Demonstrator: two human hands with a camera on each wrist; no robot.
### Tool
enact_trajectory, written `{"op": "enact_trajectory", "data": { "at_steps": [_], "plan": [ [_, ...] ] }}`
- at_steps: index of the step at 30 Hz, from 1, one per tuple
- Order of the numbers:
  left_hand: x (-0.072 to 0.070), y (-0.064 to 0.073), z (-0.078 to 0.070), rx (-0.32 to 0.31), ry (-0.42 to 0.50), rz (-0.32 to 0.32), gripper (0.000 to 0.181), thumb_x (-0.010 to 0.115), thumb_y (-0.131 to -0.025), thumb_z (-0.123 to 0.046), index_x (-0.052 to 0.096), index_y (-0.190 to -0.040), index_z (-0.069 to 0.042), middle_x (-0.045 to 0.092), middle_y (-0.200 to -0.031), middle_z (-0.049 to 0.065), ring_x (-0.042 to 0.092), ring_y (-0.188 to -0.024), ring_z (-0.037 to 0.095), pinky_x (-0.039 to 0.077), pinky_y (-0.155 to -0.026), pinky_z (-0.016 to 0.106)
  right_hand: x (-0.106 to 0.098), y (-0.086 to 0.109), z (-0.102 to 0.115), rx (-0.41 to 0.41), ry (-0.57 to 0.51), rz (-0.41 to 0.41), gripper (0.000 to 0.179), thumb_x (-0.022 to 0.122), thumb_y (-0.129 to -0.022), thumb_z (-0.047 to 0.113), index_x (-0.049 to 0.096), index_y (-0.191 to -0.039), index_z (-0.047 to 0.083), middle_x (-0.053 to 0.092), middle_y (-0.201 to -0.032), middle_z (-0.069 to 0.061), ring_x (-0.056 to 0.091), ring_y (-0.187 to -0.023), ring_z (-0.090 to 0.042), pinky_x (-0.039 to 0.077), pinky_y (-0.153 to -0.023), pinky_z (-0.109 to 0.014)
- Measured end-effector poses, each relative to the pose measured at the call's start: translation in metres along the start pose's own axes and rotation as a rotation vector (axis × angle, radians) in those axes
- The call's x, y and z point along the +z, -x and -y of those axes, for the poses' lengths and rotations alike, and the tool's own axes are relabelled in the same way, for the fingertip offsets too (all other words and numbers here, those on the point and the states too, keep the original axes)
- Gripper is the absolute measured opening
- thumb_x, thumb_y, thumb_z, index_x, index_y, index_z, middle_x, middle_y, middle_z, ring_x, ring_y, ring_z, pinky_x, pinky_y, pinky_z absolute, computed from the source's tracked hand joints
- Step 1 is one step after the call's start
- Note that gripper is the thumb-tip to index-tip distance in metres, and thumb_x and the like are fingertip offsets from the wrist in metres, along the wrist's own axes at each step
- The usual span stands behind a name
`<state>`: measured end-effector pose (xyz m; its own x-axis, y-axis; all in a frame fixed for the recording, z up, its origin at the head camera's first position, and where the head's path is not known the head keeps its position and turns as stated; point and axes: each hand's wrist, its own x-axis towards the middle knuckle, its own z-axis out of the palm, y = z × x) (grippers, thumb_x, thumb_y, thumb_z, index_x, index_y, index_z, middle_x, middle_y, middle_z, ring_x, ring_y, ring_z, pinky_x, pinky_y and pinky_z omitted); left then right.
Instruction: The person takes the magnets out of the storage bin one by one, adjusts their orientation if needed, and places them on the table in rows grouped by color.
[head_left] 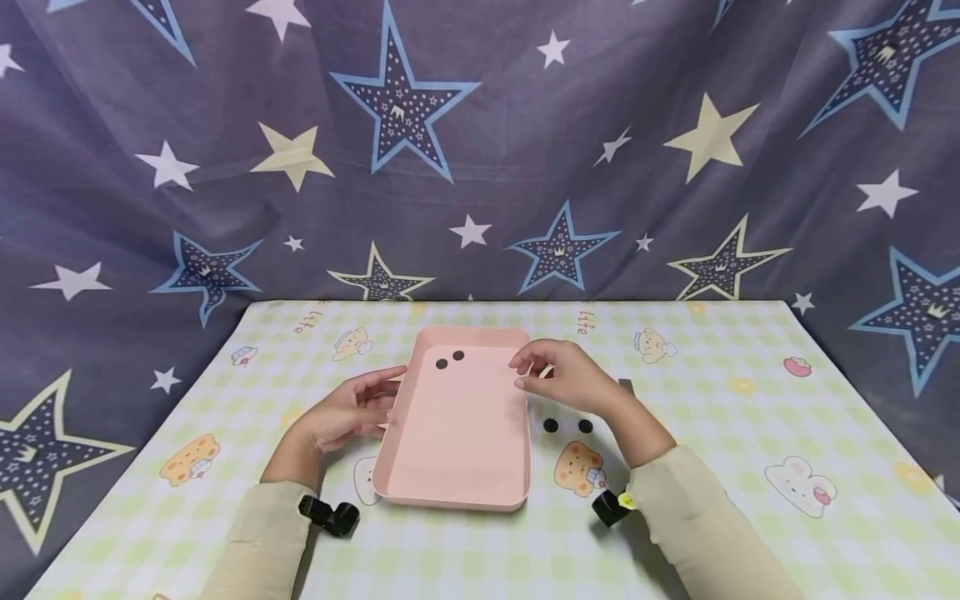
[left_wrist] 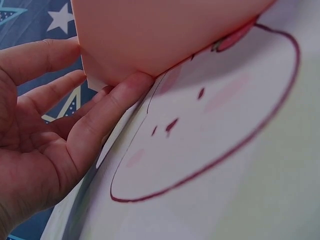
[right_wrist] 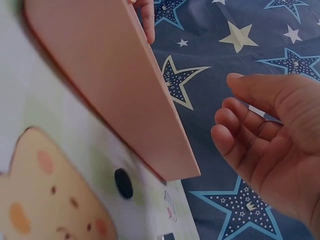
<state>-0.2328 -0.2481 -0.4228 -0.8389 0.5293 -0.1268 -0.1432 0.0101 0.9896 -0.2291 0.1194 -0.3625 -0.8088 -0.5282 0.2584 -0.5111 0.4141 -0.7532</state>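
A pink rectangular tray lies on the tablecloth between the hands. Two small black discs sit inside it near the far left corner. At the tray's left wall is my left hand, its fairly straight fingers and thumb touching the outside; in the left wrist view the thumb reaches the tray's lower edge. My right hand hovers by the tray's far right rim, fingers loosely bent, and no object shows in its grasp. To the right of the tray, two more black discs rest on the cloth.
A dark flat piece lies on the cloth, partly hidden behind the right forearm. The table bears a green checked cloth with cartoon prints. A dark curtain with stars hangs at the back. Each wrist wears a black camera.
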Motion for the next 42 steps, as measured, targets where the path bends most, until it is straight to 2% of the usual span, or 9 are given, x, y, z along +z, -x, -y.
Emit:
{"op": "enact_trajectory", "data": {
  "at_steps": [4,10,27,36,42],
  "plan": [
    [0.000,0.001,0.000,-0.005,-0.009,-0.015,0.075,0.060,-0.089,0.008,0.024,-0.154,-0.001,0.036,-0.142,0.030,0.058,-0.115,0.027,0.057,-0.079,0.047,0.002,-0.010,0.005,0.006,0.010,0.019,0.017,0.073,-0.087,0.007,0.070,-0.103,0.007,0.067,-0.089,0.002,0.061,-0.079,-0.014,0.055,-0.071,-0.032],
    [0.001,0.000,-0.001,-0.008,-0.008,-0.010,0.075,0.060,-0.089,0.009,0.023,-0.154,0.000,0.034,-0.143,0.032,0.058,-0.115,0.027,0.057,-0.079,0.046,0.005,-0.026,0.012,0.014,0.024,0.006,0.016,0.073,-0.086,0.007,0.070,-0.101,0.007,0.067,-0.089,0.001,0.060,-0.079,-0.014,0.054,-0.070,-0.029],
    [0.003,0.000,-0.002,-0.018,0.012,-0.016,0.075,0.059,-0.088,0.010,0.023,-0.154,0.000,0.034,-0.142,0.033,0.058,-0.114,0.027,0.058,-0.078,0.044,0.016,-0.059,0.024,0.001,0.076,0.033,0.015,0.074,-0.085,0.007,0.072,-0.100,0.006,0.069,-0.087,-0.001,0.062,-0.081,-0.015,0.052,-0.075,-0.028],
    [0.003,0.000,-0.002,-0.022,0.013,-0.020,0.076,0.059,-0.088,0.010,0.023,-0.154,0.000,0.034,-0.143,0.032,0.058,-0.114,0.027,0.057,-0.078,0.045,0.023,-0.074,0.025,0.075,0.089,0.052,0.015,0.073,-0.086,0.008,0.074,-0.101,0.006,0.069,-0.092,-0.003,0.062,-0.081,-0.015,0.052,-0.070,-0.025],
    [0.003,0.000,-0.003,-0.020,0.009,-0.014,0.076,0.060,-0.089,0.009,0.021,-0.154,0.001,0.034,-0.143,0.033,0.058,-0.114,0.026,0.057,-0.078,0.045,0.033,-0.083,0.019,0.147,0.019,0.061,0.016,0.072,-0.086,0.004,0.073,-0.102,0.003,0.068,-0.091,-0.006,0.063,-0.080,-0.017,0.054,-0.065,-0.025]
  ]
}}
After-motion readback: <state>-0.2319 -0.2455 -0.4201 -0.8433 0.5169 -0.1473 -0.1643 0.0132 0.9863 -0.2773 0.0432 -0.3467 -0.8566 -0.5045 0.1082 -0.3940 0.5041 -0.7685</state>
